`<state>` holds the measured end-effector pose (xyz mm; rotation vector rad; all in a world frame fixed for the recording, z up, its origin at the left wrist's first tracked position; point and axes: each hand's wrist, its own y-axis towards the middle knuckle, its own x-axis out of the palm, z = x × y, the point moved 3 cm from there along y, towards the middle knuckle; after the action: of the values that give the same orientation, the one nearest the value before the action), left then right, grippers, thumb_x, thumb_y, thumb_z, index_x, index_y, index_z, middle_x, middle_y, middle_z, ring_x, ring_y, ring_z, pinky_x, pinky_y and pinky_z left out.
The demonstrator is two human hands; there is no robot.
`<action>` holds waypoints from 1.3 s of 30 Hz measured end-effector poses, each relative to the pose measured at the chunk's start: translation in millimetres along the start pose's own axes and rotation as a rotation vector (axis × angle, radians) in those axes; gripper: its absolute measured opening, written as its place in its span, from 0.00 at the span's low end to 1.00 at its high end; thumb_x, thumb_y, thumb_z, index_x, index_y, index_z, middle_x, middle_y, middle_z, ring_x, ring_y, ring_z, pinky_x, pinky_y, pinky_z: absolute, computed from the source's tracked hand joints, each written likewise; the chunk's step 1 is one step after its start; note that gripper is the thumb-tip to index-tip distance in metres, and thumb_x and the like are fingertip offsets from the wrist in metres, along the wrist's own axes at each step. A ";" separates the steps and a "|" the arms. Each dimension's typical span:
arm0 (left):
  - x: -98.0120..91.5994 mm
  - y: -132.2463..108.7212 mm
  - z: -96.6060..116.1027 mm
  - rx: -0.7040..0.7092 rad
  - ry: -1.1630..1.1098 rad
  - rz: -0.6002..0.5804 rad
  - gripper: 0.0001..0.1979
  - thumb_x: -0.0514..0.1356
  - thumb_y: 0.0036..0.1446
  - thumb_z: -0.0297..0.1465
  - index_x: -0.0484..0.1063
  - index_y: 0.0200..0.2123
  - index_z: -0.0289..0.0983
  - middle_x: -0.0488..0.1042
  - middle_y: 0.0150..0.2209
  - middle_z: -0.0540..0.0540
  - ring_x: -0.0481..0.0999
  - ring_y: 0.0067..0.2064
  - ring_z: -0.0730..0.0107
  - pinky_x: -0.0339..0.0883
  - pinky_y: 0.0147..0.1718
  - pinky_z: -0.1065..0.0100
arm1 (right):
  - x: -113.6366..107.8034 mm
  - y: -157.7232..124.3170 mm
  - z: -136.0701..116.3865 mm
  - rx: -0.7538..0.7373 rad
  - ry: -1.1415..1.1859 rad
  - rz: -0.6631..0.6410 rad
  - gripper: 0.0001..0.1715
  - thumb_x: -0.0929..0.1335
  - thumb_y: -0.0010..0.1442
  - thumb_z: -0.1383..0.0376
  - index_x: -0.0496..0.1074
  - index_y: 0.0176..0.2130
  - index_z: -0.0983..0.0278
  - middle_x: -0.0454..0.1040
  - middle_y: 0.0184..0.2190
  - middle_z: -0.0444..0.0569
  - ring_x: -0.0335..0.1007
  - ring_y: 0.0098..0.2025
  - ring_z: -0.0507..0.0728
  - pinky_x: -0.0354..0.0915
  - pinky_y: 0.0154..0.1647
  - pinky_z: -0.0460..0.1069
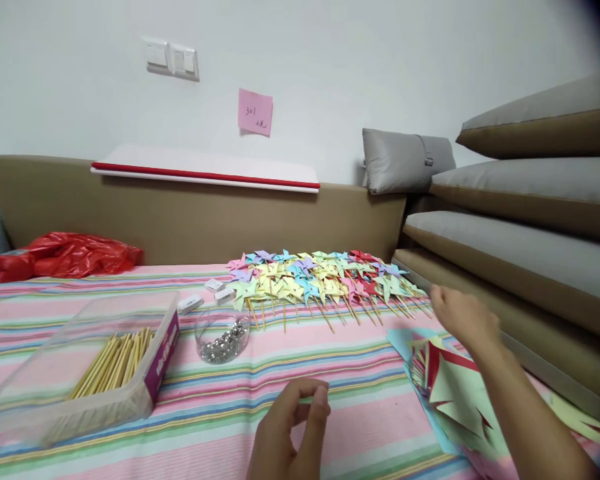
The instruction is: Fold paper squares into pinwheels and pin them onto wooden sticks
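My left hand (293,433) hovers low over the striped sheet (260,387), thumb and fingers pinched together; I cannot make out anything in them. My right hand (463,317) reaches out to the right, above a stack of cut coloured paper squares (450,393) and close to the near right end of the pinwheels; it is blurred. Several finished paper pinwheels (320,277) on wooden sticks lie in a spread further back. A clear cup of silver pins (223,333) stands in front of my left hand.
A clear plastic box (55,380) with several wooden sticks lies at the left. Small white boxes (205,297) sit behind the cup. A red plastic bag (65,257) lies far left. Stacked cushions (530,220) fill the right side.
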<state>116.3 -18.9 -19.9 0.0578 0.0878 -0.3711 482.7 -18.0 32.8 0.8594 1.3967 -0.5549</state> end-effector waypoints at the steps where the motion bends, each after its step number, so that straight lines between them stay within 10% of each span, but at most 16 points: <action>1: -0.8 -1.0 0.9 0.005 0.009 -0.007 0.18 0.58 0.60 0.50 0.77 0.37 0.43 0.81 0.38 0.46 0.81 0.41 0.58 0.72 0.42 0.65 | -1.6 -16.9 21.4 0.052 0.004 0.010 0.36 0.47 0.71 0.55 0.77 0.49 0.63 0.80 0.42 0.64 0.79 0.41 0.71 0.69 0.34 0.58; 9: -0.7 -10.8 0.2 0.006 0.130 -0.103 0.19 0.56 0.62 0.50 0.76 0.41 0.43 0.80 0.45 0.45 0.80 0.47 0.56 0.70 0.45 0.63 | 73.6 -121.6 113.5 0.073 0.437 0.291 0.18 0.57 0.64 0.55 0.72 0.39 0.58 0.78 0.35 0.55 0.73 0.31 0.65 0.64 0.30 0.56; 17: -9.5 -10.8 -4.2 0.082 0.322 -0.138 0.19 0.55 0.64 0.49 0.76 0.42 0.41 0.80 0.45 0.45 0.81 0.46 0.56 0.71 0.46 0.63 | 104.6 -134.3 94.3 -0.287 0.279 0.359 0.31 0.68 0.58 0.47 0.72 0.56 0.57 0.66 0.60 0.59 0.60 0.60 0.74 0.61 0.50 0.65; 39: -12.3 -15.4 2.9 0.136 0.342 -0.143 0.18 0.56 0.64 0.47 0.77 0.42 0.42 0.81 0.46 0.46 0.82 0.48 0.55 0.70 0.48 0.62 | 107.1 -131.6 85.2 -0.315 0.452 0.123 0.22 0.64 0.63 0.50 0.78 0.50 0.54 0.74 0.59 0.52 0.65 0.60 0.66 0.51 0.55 0.64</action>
<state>99.4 -29.0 -16.5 0.2507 0.4059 -0.5070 445.5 -147.8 -100.8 0.8348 1.7678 -0.0352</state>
